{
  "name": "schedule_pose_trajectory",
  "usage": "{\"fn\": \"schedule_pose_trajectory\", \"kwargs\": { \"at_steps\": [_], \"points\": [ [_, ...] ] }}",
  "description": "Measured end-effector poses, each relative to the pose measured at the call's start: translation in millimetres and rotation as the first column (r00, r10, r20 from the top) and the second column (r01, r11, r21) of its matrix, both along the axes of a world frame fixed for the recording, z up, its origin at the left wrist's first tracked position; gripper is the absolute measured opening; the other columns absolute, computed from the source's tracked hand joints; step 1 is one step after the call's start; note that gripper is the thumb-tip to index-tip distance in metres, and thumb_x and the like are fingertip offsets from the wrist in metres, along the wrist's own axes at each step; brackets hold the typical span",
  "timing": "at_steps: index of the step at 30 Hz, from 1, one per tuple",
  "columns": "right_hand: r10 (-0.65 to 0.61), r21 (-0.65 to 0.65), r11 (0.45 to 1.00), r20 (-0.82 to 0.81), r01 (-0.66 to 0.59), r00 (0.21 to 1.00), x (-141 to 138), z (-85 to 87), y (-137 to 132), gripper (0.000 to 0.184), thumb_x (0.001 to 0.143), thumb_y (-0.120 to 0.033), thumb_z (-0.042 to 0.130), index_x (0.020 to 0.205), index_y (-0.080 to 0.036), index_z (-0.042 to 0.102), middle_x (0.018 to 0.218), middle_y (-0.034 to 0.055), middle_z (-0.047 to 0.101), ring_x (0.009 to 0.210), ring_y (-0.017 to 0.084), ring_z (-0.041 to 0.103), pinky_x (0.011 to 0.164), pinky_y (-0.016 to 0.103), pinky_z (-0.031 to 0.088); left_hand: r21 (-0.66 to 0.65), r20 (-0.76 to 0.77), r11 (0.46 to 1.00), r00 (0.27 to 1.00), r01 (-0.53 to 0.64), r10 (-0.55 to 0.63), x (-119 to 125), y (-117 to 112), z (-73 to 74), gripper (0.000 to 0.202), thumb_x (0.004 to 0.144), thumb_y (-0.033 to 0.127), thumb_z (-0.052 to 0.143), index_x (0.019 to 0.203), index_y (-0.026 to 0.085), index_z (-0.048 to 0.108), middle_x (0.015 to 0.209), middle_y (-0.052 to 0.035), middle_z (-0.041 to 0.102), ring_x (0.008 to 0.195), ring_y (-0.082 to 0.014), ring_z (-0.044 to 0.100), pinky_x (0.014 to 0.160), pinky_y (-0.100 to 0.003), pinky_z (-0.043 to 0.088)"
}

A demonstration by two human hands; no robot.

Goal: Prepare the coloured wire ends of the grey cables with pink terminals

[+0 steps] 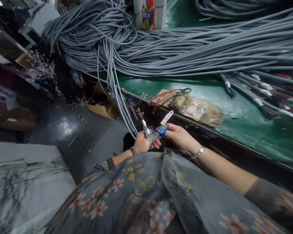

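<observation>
Grey cable (pixel 145 129), one length of it, stands nearly upright in the closed left hand (pixel 142 144), its stripped end pointing up and fanning several coloured wires (pixel 140 114), while its body trails up and away to the heap of grey cables (pixel 175 48) on the green worktop (pixel 246 120). Just beside it, the right hand (pixel 179 138) is curled with taped fingertips (pixel 162 132) pinching a small pale tool (pixel 167 117) that slants up and right. Both hands meet in front of the worktop's edge, above the person's lap.
</observation>
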State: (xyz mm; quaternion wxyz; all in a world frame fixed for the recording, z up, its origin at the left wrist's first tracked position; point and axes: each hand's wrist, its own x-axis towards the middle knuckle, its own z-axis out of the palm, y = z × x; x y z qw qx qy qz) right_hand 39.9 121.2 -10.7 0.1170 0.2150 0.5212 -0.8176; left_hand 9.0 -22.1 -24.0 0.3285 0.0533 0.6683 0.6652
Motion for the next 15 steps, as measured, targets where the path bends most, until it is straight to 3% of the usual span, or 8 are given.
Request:
{"fn": "schedule_pose_trajectory", "kwargs": {
  "at_steps": [7,11,15],
  "points": [
    [-0.039,0.026,0.999,-0.045,0.04,0.998,2.7,-3.6,-1.5,0.04,0.044,-0.036,0.086,0.062,-0.015,0.057,0.053,-0.0022,0.048,0.048,0.007,0.036,0.049,0.024,0.026,-0.026,-0.013,0.999,0.999,-0.042,0.042,-0.3,0.2,-4.9,0.056,0.063,0.065,0.065,0.055,0.013,0.049,0.051,-0.0052,0.055,0.042,-0.0093,0.051,0.04,-0.019,0.034],
    [-0.081,-0.024,0.996,-0.014,0.081,0.997,2.8,-0.9,0.1,0.038,0.042,-0.036,0.085,0.057,-0.015,0.057,0.05,-0.0022,0.047,0.049,0.007,0.037,0.05,0.024,0.03,-0.007,0.027,0.995,0.995,-0.097,0.097,-0.5,2.1,-0.7,0.055,0.059,0.065,0.067,0.058,0.013,0.049,0.05,-0.0041,0.054,0.041,-0.0095,0.051,0.039,-0.02,0.033],
    [-0.201,-0.104,0.974,-0.002,0.2,0.98,2.6,-1.4,9.1,0.037,0.045,-0.032,0.083,0.052,-0.016,0.05,0.048,-0.004,0.041,0.049,0.007,0.037,0.049,0.021,0.035,0.06,0.109,0.985,0.982,-0.164,0.157,-2.7,1.1,7.0,0.051,0.053,0.058,0.073,0.061,0.013,0.05,0.047,-0.0003,0.051,0.036,-0.0077,0.044,0.036,-0.02,0.033]
  ]
}}
